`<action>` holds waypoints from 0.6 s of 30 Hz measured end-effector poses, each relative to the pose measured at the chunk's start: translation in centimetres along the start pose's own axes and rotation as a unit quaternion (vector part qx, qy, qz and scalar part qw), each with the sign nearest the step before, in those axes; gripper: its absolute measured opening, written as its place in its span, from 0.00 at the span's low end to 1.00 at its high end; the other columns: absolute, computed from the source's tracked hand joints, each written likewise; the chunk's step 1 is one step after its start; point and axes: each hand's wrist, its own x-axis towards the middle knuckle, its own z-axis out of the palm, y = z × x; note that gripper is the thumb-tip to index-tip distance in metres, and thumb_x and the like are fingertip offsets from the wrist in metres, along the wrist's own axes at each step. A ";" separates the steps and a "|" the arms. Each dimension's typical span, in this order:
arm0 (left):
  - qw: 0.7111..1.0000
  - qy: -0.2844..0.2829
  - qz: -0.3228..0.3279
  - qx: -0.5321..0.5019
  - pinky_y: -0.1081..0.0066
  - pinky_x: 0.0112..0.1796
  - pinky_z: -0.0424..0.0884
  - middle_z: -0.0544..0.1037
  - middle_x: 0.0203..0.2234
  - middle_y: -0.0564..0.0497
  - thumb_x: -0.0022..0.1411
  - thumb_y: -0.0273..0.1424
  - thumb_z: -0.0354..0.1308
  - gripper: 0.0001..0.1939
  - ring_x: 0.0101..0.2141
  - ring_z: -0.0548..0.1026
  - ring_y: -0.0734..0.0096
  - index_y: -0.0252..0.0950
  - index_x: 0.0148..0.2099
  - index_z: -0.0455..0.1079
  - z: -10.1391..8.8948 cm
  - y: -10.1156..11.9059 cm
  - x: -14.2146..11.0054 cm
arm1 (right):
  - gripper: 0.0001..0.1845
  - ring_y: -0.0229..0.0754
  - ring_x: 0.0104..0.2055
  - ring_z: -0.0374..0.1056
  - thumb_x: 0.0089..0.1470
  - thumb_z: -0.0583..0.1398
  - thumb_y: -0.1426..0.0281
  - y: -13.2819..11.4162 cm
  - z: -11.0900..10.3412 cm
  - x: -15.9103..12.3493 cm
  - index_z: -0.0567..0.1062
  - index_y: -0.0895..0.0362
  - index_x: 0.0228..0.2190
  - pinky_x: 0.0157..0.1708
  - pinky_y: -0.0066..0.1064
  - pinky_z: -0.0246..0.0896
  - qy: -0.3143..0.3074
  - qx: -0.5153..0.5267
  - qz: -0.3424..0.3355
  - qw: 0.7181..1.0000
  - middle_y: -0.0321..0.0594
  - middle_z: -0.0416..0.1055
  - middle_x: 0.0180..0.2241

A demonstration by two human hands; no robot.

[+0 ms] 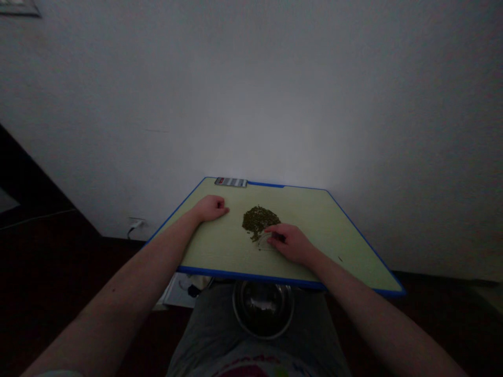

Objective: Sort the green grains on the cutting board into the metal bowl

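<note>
A heap of small greenish-brown grains (259, 220) lies in the middle of the pale yellow-green tabletop (220, 251). My right hand (293, 244) is at the heap's near right edge, its index finger stretched towards the grains and a gap showing between finger and thumb. Faint streaks curve through a few loose grains by those fingertips. Left of the heap, my left hand (211, 208) rests on the tabletop with its fingers curled in, apart from the grains; nothing shows in it. A shiny metal bowl (263, 329) sits on my lap under the table's near edge, with something dark inside.
A phone (231, 182) with a lit screen lies along the far edge. Blue trim (251, 276) borders the table. A small dark sliver (340, 258) lies at the right. The wall (267, 104) stands behind the table, with a plugged-in cord (135, 225) low at the left.
</note>
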 end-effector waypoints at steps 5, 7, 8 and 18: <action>1.000 -0.003 0.008 -0.002 0.73 0.23 0.53 0.65 0.16 0.54 0.50 0.43 0.50 0.16 0.20 0.59 0.76 0.35 0.22 0.65 -0.2 0.2 -0.1 | 0.16 0.37 0.32 0.64 0.52 0.56 0.68 -0.3 0.0 0.1 0.72 0.56 0.43 0.35 0.28 0.56 -0.032 -0.006 -0.052 0.998 0.40 0.70 0.31; 1.000 -0.001 0.011 -0.002 0.73 0.23 0.52 0.65 0.15 0.54 0.50 0.42 0.50 0.16 0.20 0.59 0.76 0.35 0.22 0.64 -0.2 0.2 -0.1 | 0.16 0.38 0.35 0.64 0.53 0.56 0.68 -0.4 0.1 0.1 0.71 0.56 0.44 0.37 0.28 0.57 -0.046 0.001 -0.065 0.997 0.41 0.71 0.33; 1.000 0.000 0.012 -0.001 0.73 0.23 0.52 0.64 0.15 0.54 0.50 0.42 0.50 0.16 0.20 0.59 0.76 0.35 0.22 0.64 -0.2 0.2 -0.1 | 0.16 0.38 0.35 0.64 0.53 0.55 0.68 -0.5 0.1 0.1 0.71 0.56 0.44 0.37 0.28 0.57 -0.051 0.004 -0.070 0.996 0.41 0.71 0.33; 1.000 0.005 0.007 -0.011 0.73 0.22 0.51 0.63 0.14 0.55 0.49 0.42 0.51 0.15 0.19 0.58 0.77 0.35 0.21 0.64 -0.2 0.2 -0.1 | 0.16 0.37 0.30 0.63 0.51 0.57 0.67 -0.9 0.0 -0.6 0.72 0.55 0.43 0.32 0.27 0.56 -0.086 0.016 -0.062 0.994 0.38 0.70 0.28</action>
